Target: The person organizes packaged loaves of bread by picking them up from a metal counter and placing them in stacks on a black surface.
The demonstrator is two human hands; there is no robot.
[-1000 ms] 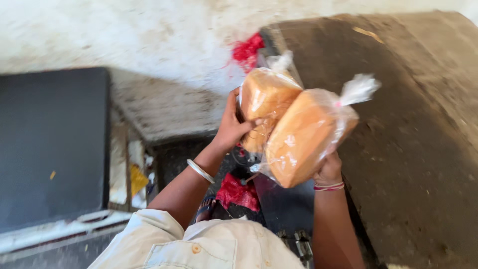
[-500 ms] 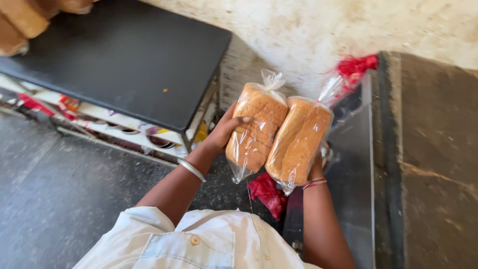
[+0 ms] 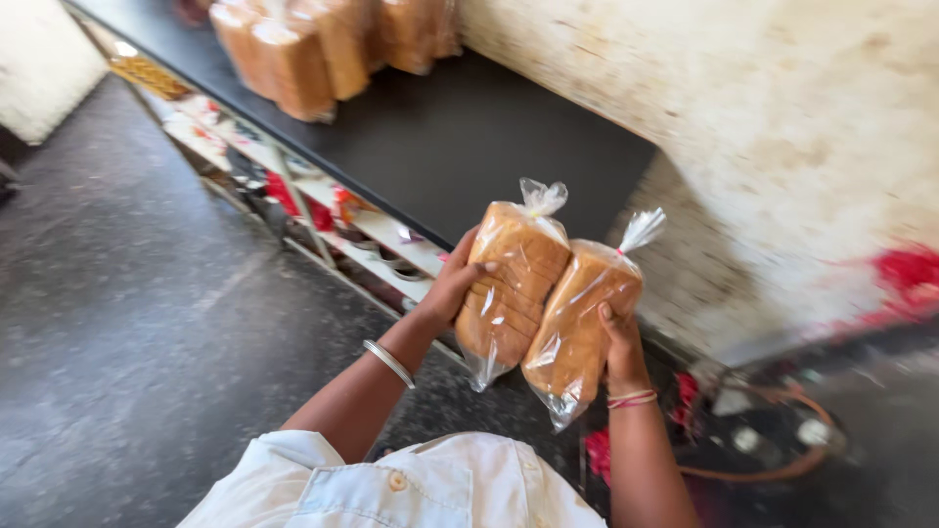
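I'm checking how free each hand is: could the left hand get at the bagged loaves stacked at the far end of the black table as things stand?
Probably not right away: the left hand grips a bagged loaf, and the stacked loaves sit farther along the black table. Nothing blocks the way.

Bright daylight is washing out the pale wall (image 3: 782, 127) at upper right. Glare is glinting off the plastic bread bags (image 3: 548, 293). Motion blur is smearing the frame's edges, especially the loaves on the dark counter (image 3: 469, 137) and the floor clutter at lower right.
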